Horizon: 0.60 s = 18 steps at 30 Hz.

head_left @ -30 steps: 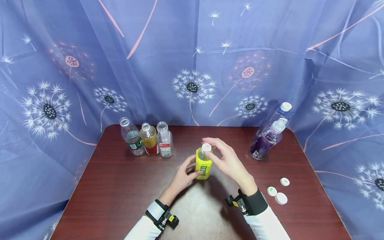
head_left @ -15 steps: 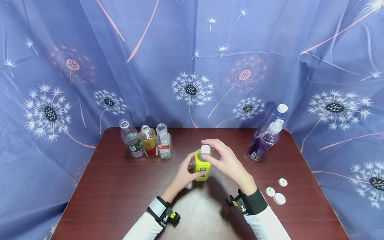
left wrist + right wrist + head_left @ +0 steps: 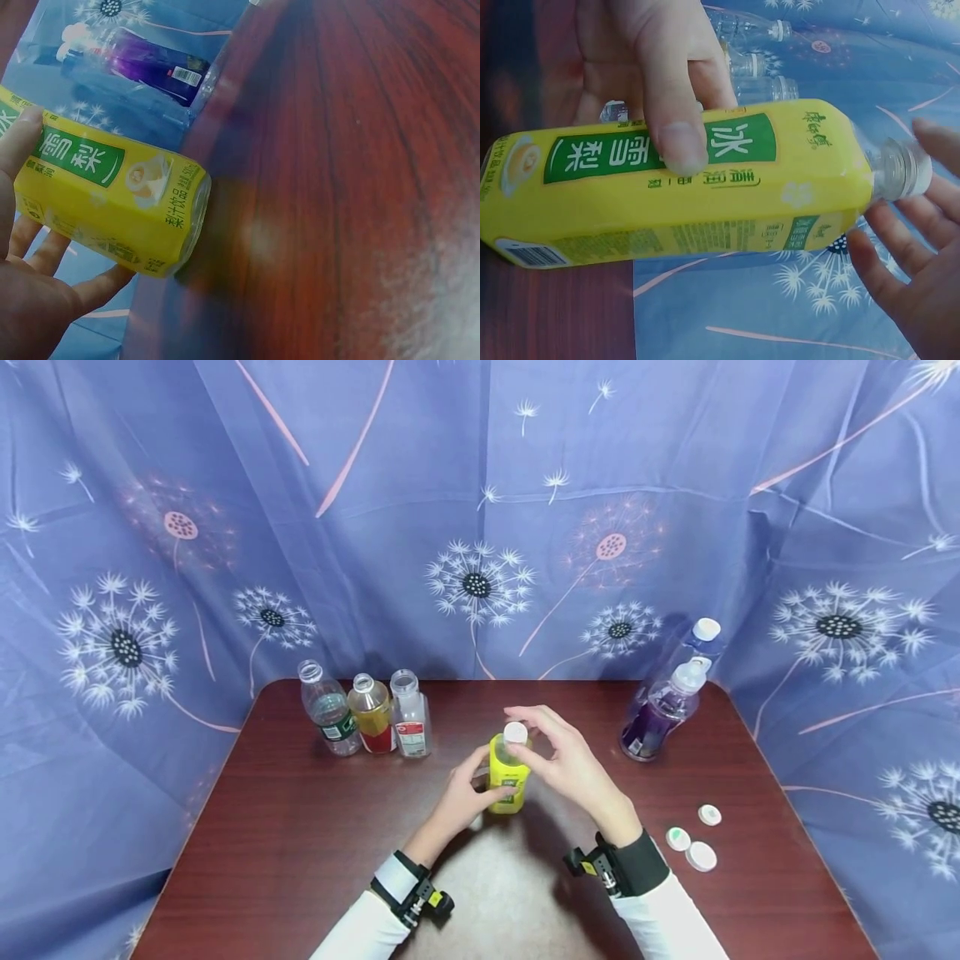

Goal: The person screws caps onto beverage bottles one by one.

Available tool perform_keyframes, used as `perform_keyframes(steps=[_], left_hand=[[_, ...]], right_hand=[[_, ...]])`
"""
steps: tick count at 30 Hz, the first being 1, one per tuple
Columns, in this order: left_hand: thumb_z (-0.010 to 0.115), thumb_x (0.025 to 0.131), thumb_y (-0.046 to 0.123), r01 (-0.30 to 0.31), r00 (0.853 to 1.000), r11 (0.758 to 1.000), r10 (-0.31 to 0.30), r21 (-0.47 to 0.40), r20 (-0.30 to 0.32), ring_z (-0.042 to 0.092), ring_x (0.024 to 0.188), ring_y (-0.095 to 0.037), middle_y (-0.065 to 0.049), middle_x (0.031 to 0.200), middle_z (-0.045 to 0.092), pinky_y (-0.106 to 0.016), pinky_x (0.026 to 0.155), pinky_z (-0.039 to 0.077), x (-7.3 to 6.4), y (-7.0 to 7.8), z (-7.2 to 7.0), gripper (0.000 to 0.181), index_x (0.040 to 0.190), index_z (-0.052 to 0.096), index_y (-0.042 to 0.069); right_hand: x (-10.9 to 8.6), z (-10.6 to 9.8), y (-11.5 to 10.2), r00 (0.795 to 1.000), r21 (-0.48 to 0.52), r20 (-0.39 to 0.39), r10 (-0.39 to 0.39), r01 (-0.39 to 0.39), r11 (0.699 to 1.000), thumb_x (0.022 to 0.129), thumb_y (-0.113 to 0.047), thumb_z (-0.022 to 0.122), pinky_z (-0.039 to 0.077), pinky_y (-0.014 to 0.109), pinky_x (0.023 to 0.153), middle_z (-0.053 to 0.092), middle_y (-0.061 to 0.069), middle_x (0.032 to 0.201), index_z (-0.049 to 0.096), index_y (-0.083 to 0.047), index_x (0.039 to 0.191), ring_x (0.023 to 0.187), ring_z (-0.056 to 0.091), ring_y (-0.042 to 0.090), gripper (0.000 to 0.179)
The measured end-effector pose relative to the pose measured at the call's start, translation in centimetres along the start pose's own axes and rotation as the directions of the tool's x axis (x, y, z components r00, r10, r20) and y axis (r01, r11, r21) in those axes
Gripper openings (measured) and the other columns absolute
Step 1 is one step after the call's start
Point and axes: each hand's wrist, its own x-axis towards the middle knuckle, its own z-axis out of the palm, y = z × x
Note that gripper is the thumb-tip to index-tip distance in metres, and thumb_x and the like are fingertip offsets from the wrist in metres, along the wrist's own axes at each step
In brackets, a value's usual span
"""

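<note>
Near the middle of the table, a yellow drink bottle [image 3: 508, 777] with a green label panel stands upright. My left hand [image 3: 461, 797] grips its body from the left, thumb across the front label. At the top, my right hand [image 3: 562, 760] has its thumb and fingers around the white bottle cap [image 3: 515, 732], which sits at the mouth of the clear neck. From the right wrist view, the bottle's neck [image 3: 892, 169] and cap lie between the spread fingers of the right hand [image 3: 922, 277]; part of the contact is hidden.
Several uncapped bottles [image 3: 372, 714] stand at the back left. A purple bottle [image 3: 660, 718] and a second white-capped bottle [image 3: 693, 647] stand at the back right. Loose white caps [image 3: 701, 856] lie on the right side of the table [image 3: 300, 860]. A blue curtain [image 3: 375, 527] hangs behind.
The head view has tilted and shifted slightly. Both hands keep nearly the same places on the yellow bottle and its cap, with only small finger movement.
</note>
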Motion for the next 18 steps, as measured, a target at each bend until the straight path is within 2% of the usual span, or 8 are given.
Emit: perform_keyframes(steps=[5,11,18], left_hand=[[0.086,0.086,0.007,0.006,1.0,1.0,-0.006,-0.002,-0.01,0.064,0.122,-0.036,-0.018,0.131,0.067,-0.048,0.104,0.054,0.01,0.0,0.0,0.068,0.147,0.055,0.009],[0.084,0.087,0.005,0.0,1.0,1.0,0.0,0.001,-0.018,0.063,0.123,-0.035,-0.019,0.133,0.067,-0.048,0.106,0.053,0.07,0.09,0.12,0.068,0.148,0.054,0.008],[0.083,0.084,-0.005,0.003,0.999,1.0,-0.004,-0.026,-0.034,0.062,0.125,-0.038,-0.021,0.135,0.066,-0.052,0.106,0.052,-0.02,-0.15,0.31,0.07,0.147,0.054,0.005]], right_hand=[[0.07,-0.1,-0.14,1.0,0.007,0.0,0.018,-0.018,1.0,0.093,0.002,0.075,0.054,0.025,0.087,0.07,0.011,0.123,0.066,-0.005,0.133,0.101,0.062,0.017,0.041],[0.19,-0.06,0.02,0.999,-0.01,-0.031,0.018,-0.018,1.0,0.09,0.001,0.079,0.053,0.022,0.083,0.071,0.008,0.116,0.068,-0.006,0.131,0.096,0.061,0.018,0.043],[-0.04,-0.09,0.01,0.999,-0.001,0.004,0.047,-0.047,0.999,0.092,-0.002,0.077,0.055,0.024,0.089,0.071,0.006,0.125,0.068,-0.008,0.133,0.105,0.064,0.017,0.042]])
